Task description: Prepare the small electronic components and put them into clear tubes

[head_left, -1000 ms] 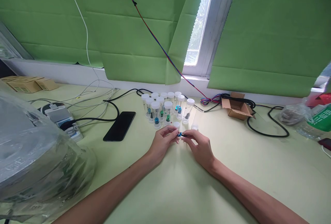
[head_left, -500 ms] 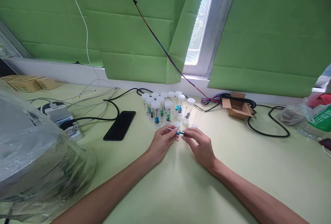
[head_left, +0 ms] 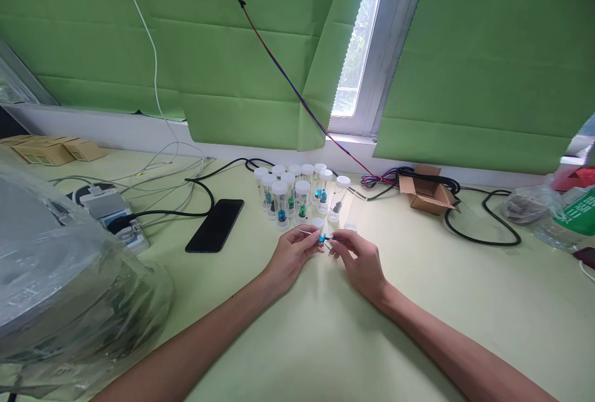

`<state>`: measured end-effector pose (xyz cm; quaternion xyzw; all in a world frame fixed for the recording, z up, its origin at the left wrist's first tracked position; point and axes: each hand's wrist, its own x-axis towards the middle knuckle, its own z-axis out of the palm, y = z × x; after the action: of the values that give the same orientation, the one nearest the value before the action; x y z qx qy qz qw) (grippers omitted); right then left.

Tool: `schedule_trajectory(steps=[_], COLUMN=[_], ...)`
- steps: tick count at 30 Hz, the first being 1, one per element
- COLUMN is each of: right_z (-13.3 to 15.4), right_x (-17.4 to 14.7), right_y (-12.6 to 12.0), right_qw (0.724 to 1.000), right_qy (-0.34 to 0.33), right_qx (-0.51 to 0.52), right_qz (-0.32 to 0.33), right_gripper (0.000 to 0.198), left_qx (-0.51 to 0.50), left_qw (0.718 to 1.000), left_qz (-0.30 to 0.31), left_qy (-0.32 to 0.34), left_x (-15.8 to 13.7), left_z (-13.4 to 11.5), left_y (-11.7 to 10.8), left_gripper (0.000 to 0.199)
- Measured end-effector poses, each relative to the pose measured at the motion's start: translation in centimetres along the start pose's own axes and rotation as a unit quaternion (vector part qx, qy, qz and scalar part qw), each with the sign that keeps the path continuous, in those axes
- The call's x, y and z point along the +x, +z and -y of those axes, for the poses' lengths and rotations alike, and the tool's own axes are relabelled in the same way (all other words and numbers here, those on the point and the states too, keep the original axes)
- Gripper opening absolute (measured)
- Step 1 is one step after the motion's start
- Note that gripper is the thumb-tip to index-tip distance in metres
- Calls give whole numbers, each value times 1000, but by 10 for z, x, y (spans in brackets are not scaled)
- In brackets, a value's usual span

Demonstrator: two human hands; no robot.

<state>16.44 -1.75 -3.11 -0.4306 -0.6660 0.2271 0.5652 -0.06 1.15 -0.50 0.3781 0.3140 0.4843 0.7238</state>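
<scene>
My left hand [head_left: 292, 256] pinches a small bright-blue part [head_left: 321, 238] between thumb and fingers. A thin metal needle [head_left: 303, 230] sticks out to the left above that hand. Close on the right, my right hand [head_left: 365, 262] has its fingertips closed on a tiny dark piece [head_left: 330, 239] that meets the blue part. The fingers partly cover both pieces, so how they join is hard to see. Just behind my hands are clear tubes with white caps [head_left: 302, 197], holding blue, green and grey parts. A loose white cap [head_left: 318, 223] lies by my left fingertips.
A black phone [head_left: 214, 225] lies to the left, near power plugs [head_left: 125, 222] and cables. A large plastic-wrapped roll [head_left: 69, 284] fills the left front. An open cardboard box [head_left: 427, 194] with black cable sits back right, with a green-labelled bottle [head_left: 567, 219] farther right.
My right fingers have shifted slightly around the dark piece, and more of the blue part shows between the hands. The left hand has hardly moved.
</scene>
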Motion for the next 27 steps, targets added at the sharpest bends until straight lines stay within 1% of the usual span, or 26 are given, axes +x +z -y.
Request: schedule_trajectory(steps=[4,10,15,20,27], right_z=[2,2,5,3,-1], right_x=[0,0,1,0,0], right_y=[0,-2,-2,-2,-1], right_qw=[1000,999,999,999,999], right_qy=[17,22,18,10,5], right_qx=[-4,-21,-21,3,12], right_qz=[6,13,21,42,38], right_gripper=[11,15,14,18,16], left_qx=[0,2,-21,-57,-37], left_qw=[1000,999,999,998,999], left_qz=[23,50,47,15,24], left_qy=[-1,-14,-14,-22,-16], left_x=[0,-2,-1,0,-1], left_z=[2,4,4,0,0], left_y=[0,-1,-1,0,0], left_gripper=[24,24,22,23,22])
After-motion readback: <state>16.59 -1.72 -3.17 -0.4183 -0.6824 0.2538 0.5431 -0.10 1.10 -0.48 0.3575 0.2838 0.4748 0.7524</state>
